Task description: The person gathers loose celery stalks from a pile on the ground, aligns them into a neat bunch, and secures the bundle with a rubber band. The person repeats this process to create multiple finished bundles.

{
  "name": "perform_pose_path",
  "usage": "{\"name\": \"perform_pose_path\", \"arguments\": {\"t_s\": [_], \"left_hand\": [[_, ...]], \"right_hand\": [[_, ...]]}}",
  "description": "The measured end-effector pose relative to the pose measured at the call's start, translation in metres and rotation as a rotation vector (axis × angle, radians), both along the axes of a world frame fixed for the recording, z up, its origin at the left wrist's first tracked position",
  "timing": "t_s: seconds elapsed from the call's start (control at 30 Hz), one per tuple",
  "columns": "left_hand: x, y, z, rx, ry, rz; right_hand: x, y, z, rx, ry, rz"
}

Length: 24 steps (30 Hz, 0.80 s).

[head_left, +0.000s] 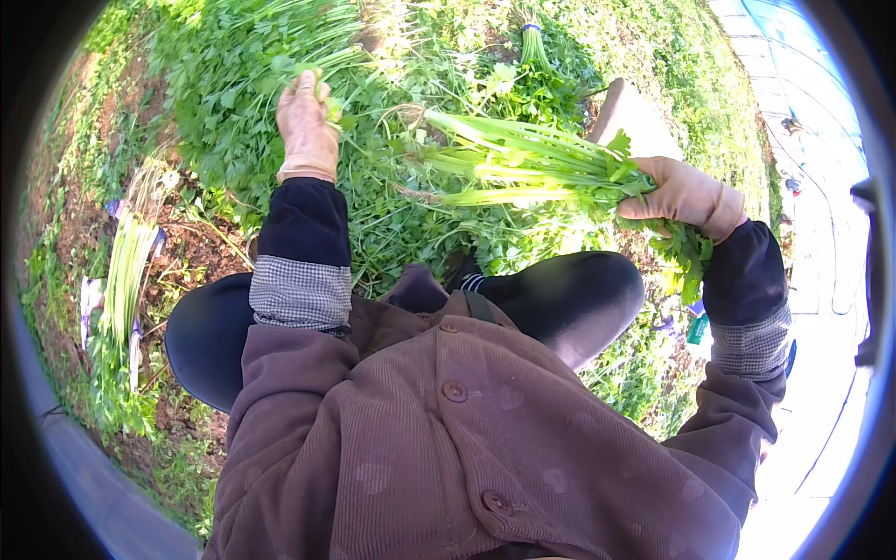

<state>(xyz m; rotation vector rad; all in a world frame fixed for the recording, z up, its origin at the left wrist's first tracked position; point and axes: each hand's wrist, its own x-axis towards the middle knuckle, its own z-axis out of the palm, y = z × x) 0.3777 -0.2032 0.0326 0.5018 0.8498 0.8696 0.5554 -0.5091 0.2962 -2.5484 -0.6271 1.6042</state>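
My right hand (686,198), in a pale tan glove, is closed round the leafy end of a bunch of thin celery stalks (537,159). The stalks point left, their roots toward the middle of the view, and leaves hang below my fist. My left hand (306,126), gloved alike, is raised at the upper left over leafy green plants. Its fingers are curled, with a few light green leaves (333,113) showing at them. Part of what it grips is hidden behind the glove.
Low celery plants (219,103) cover the ground ahead. A bunch with a purple tie (534,47) stands at the far side. Another bunch of celery (126,275) lies on the soil at left. My bent knees are close below. Bright plastic sheeting (821,243) runs along the right.
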Motion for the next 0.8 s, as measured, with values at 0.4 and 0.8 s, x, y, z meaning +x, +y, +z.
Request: {"name": "perform_pose_path", "arguments": {"t_s": [0.4, 0.8], "left_hand": [[0.031, -0.081, 0.037, 0.465, -0.183, -0.716], [0.042, -0.08, -0.003, 1.347, 0.523, -0.651]], "right_hand": [[0.009, 0.0, -0.012, 0.119, -0.076, 0.238], [0.015, 0.04, -0.023, 0.067, -0.278, 0.497]]}}
